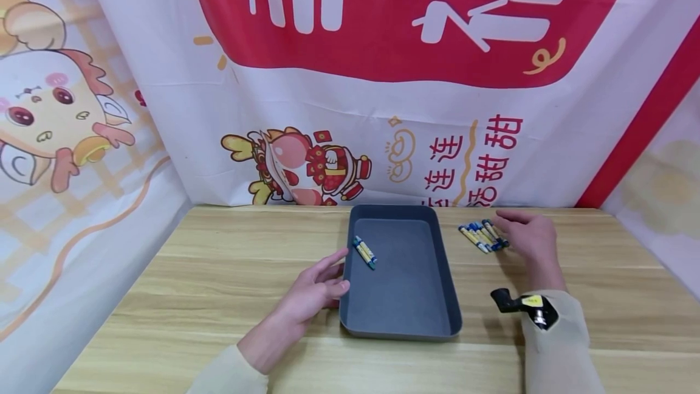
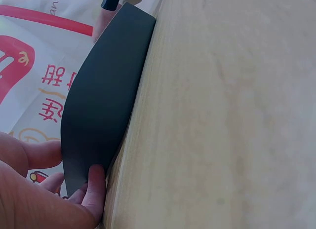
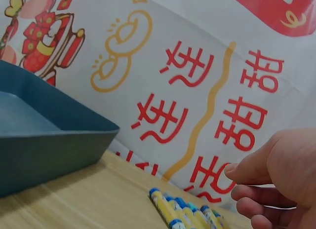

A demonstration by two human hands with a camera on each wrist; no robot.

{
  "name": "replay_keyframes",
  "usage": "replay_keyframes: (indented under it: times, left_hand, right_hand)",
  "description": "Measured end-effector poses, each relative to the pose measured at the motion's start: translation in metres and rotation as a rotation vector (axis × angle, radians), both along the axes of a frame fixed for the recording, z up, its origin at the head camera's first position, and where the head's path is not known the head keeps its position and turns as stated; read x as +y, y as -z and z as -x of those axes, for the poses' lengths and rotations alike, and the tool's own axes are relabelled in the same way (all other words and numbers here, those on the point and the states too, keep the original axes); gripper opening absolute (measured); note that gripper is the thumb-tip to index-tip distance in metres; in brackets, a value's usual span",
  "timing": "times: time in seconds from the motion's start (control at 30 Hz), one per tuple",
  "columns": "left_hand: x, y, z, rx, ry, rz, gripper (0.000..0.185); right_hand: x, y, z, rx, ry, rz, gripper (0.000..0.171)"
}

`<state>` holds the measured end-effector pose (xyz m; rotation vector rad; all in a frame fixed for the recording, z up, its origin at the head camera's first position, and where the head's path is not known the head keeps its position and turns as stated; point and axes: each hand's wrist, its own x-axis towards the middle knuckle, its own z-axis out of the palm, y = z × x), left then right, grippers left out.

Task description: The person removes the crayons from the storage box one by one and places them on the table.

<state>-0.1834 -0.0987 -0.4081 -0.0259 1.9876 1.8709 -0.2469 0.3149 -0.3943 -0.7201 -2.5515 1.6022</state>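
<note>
A dark grey tray [image 1: 432,297] lies in the middle of the wooden table. Two yellow-and-blue crayons [image 1: 364,252] lie inside it near its left wall. My left hand [image 1: 319,287] rests against the tray's left wall [image 2: 98,110], fingers relaxed on it, holding nothing. To the right of the tray lies a small bunch of yellow-and-blue crayons [image 1: 482,236]. My right hand [image 1: 527,237] hovers just beside them, its fingers loosely curved, with the crayons [image 3: 185,211] a little below and left of the fingertips [image 3: 242,189].
A printed red-and-white cloth backdrop [image 1: 383,78] closes the table at the back and on both sides. A black camera mount [image 1: 519,306] sits on my right wrist. Bare table [image 1: 229,248] lies left of the tray and along the front edge.
</note>
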Motion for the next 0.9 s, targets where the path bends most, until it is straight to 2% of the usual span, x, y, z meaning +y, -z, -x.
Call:
replay_keyframes:
  times: [0.3,0.53,0.77,0.9]
  left_hand:
    - [0.001,-0.001,0.000,0.000,0.009,-0.004,0.067]
    - [0.001,-0.002,-0.001,-0.001,-0.008,0.002,0.067]
    - [0.000,-0.001,0.000,-0.007,-0.008,0.002,0.067]
    - [0.000,0.000,0.000,-0.010,-0.003,0.002,0.067]
  right_hand:
    - [-0.018,-0.012,0.003,0.058,-0.046,0.008,0.066]
    - [-0.040,-0.020,0.008,0.102,-0.053,0.016,0.056]
    - [-0.056,-0.027,0.008,0.130,-0.073,0.041,0.054]
    - [-0.063,-0.031,0.007,0.140,-0.097,0.021,0.053]
